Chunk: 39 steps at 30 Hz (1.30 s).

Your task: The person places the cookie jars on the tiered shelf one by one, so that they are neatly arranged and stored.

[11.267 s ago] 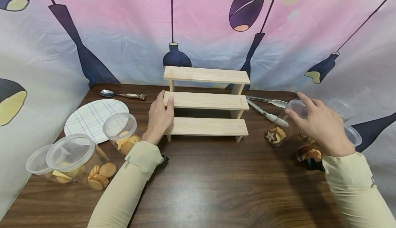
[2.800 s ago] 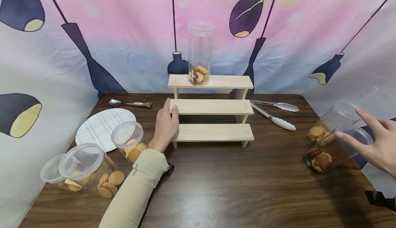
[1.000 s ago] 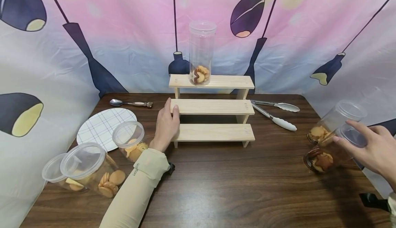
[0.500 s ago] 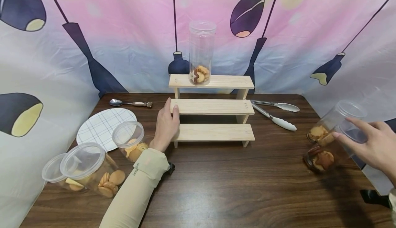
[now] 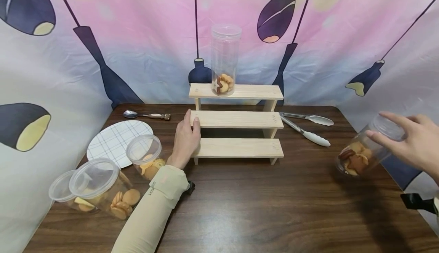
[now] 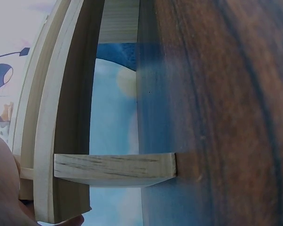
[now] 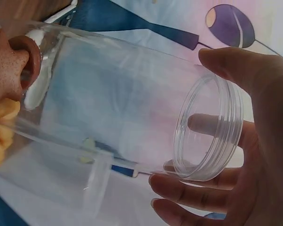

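My left hand (image 5: 186, 136) holds the left end of a three-step wooden shelf (image 5: 240, 119), with the thumb on the middle step. In the left wrist view the shelf's leg (image 6: 115, 169) and the brown table (image 6: 216, 94) fill the frame. A tall clear jar (image 5: 225, 60) with a few biscuits stands on the top step. At the right, my right hand (image 5: 406, 140) grips the lid end of a clear biscuit jar (image 5: 363, 152), which is tilted with its bottom low. The right wrist view shows my fingers (image 7: 198, 195) curled round that jar's (image 7: 113, 103) rim.
White-tipped tongs (image 5: 305, 127) lie right of the shelf. A spoon (image 5: 145, 115) and a checked plate (image 5: 116, 142) lie to the left. In front of the plate are a small biscuit jar (image 5: 145, 157) and two larger tubs (image 5: 99, 186). Printed cloth walls surround the table.
My right hand has closed on the biscuit jar at the right and raised it, tilted, off the table. The left hand and the shelf have not moved.
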### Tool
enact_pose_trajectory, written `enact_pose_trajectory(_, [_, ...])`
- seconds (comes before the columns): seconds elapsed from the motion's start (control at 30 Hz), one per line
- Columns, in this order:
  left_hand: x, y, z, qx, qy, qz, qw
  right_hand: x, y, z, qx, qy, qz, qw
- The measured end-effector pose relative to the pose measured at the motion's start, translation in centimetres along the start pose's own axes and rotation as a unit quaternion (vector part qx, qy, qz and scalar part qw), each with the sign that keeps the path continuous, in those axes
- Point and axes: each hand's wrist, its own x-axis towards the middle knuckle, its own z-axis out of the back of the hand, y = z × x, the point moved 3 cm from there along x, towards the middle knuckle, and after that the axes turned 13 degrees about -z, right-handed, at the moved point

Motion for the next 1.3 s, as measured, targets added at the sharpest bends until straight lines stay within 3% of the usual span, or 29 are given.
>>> enact_pose_trajectory(0.23, [-0.1, 0.1, 0.0, -0.002, 0.003, 0.001, 1.0, 2.2, 2.3, 1.4, -0.009, 0.02, 0.028, 0.999])
enact_pose_trajectory(0.67, [0.0, 0.0, -0.1, -0.009, 0.008, 0.007, 0.9999, 6.6, 6.5, 3.7, -0.013, 0.045, 0.035, 0.998])
enact_pose_trajectory(1.0, [-0.2, 0.0, 0.0, -0.003, 0.007, 0.007, 0.9999, 10.0, 11.1, 5.0, 0.016, 0.091, 0.064, 0.994])
enact_pose_trajectory(1.3, [-0.3, 0.2, -0.1, -0.001, 0.005, 0.005, 1.0, 12.0, 14.9, 6.4, 0.024, 0.094, 0.066, 0.993])
